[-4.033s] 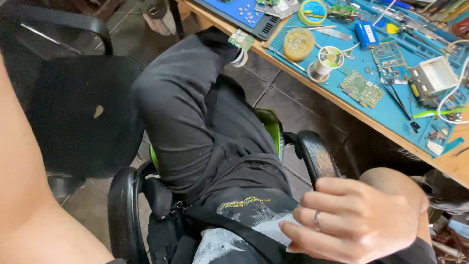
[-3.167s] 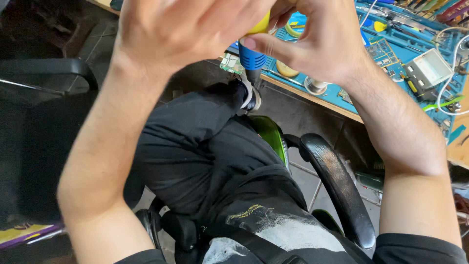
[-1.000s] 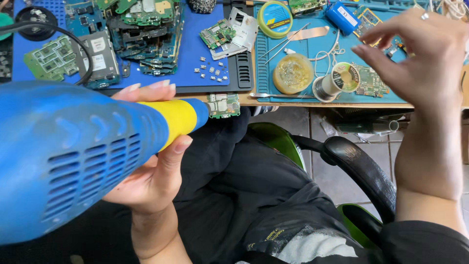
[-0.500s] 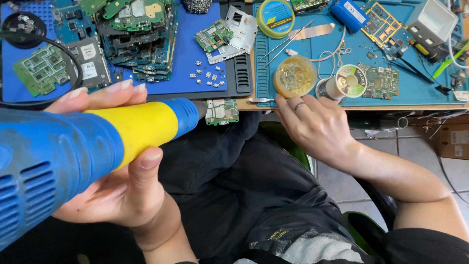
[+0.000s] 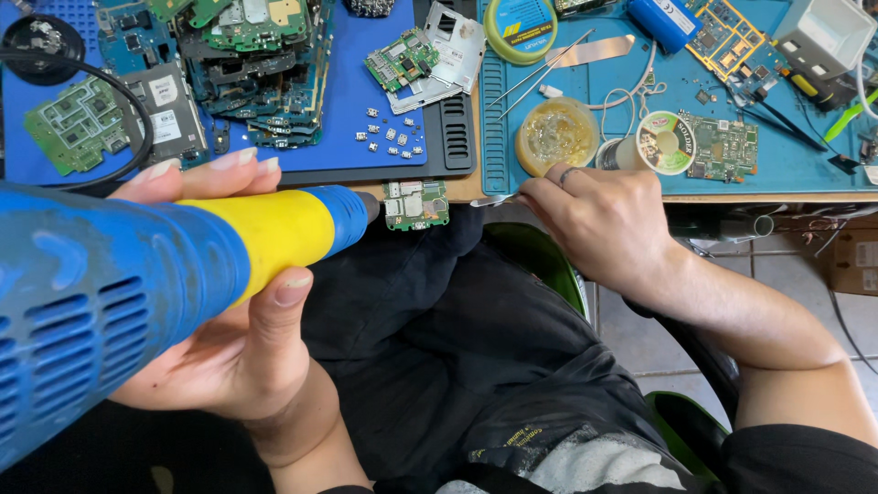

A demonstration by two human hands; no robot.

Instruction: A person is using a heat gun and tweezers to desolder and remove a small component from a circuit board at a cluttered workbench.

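2 hands: left hand [image 5: 229,357] grips ribbed plastic heat gun [image 5: 137,274], right hand [image 5: 604,220] pinches metal tweezers [image 5: 494,198]

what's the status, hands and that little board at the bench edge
Left hand gripping blue-and-yellow hot air gun, nozzle beside small green circuit board. Right hand pinching tweezers near it. Nothing between them.

Left hand [image 5: 224,338] curled in grip; right hand [image 5: 599,220] pinching.
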